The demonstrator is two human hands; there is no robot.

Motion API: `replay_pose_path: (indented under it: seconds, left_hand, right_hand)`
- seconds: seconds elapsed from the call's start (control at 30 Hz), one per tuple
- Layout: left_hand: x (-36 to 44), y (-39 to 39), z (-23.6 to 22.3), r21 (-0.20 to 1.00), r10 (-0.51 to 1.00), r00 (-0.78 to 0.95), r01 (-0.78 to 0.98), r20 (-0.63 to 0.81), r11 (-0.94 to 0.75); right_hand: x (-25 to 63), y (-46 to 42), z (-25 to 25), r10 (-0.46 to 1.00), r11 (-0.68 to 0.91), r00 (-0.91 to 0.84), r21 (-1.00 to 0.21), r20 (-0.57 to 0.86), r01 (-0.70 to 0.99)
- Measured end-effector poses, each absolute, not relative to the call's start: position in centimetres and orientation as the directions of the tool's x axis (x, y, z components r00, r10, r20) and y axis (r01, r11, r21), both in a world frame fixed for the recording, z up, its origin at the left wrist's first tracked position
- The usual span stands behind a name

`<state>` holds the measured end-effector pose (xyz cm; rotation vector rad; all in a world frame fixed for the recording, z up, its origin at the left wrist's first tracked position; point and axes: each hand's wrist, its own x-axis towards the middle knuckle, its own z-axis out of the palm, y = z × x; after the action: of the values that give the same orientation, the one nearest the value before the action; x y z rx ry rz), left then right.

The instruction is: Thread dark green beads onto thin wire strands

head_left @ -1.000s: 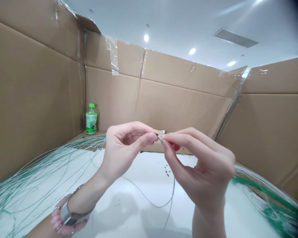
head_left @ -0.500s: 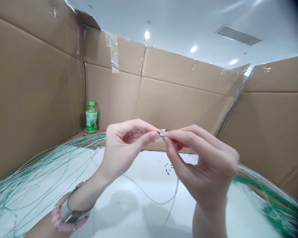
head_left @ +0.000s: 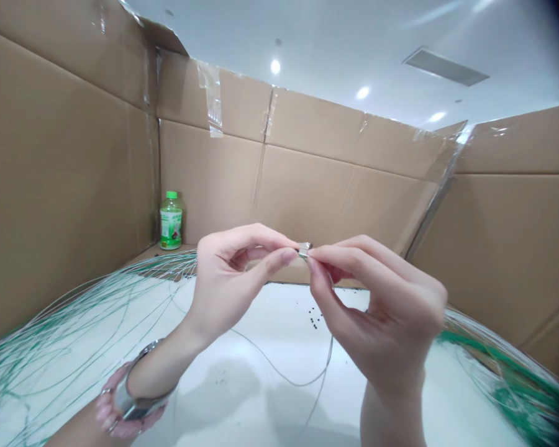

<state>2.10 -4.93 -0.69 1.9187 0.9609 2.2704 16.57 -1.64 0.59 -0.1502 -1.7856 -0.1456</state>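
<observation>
Wire (head_left: 303,254) is held between the two hands, over the far part of the white counter (head_left: 284,316). By the left hand (head_left: 226,282) it is pinched between thumb and forefinger; by the right hand (head_left: 386,304) it is likewise pinched, thumb and forefinger closed on it. The fingertips of both are placed close together, with a short span of wire showing between; detail there is too small to be read. Below, a thin strand (head_left: 299,385) is hung in a loose curve; whether it is joined to the held wire cannot be told. Black specks (head_left: 313,318) are scattered just beyond. Green and white wires (head_left: 51,335) are spread along the left side; a green bundle (head_left: 522,403) is seen at right. A green-capped bottle (head_left: 171,222) is stood upright in the far left corner, beside the cardboard wall (head_left: 205,186).
</observation>
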Motion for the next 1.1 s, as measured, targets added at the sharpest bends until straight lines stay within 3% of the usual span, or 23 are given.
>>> replay_pose_path:
  seconds: [0.47, 0.7, 0.9, 1.1]
  left_hand:
    - [2.02, -4.85, -0.90, 0.428, 0.377, -0.209, 0.334, 0.902, -0.840]
    - [2.14, -4.64, -0.82, 0.478, 0.437, -0.199, 0.298, 0.878, -0.826]
    - [2.21, -4.57, -0.71, 0.527, 0.479, -0.235, 0.233, 0.846, -0.817]
    - [2.12, -4.57, -0.61, 0.584, 0.560, -0.180, 0.137, 0.809, -0.800]
  right_hand:
    - [16.68, -1.90, 0.53, 0.014, 0.977, -0.232, 0.036, 0.973, 0.210]
    - [16.86, -1.77, 0.54, 0.087, 0.983, -0.258, -0.042, 0.962, 0.177]
    - [16.72, -1.32, 0.30, 0.185, 0.982, -0.249, -0.187, 0.951, 0.017]
    - [16.64, -1.31, 0.23, 0.166, 0.985, -0.233, -0.174, 0.958, -0.014]
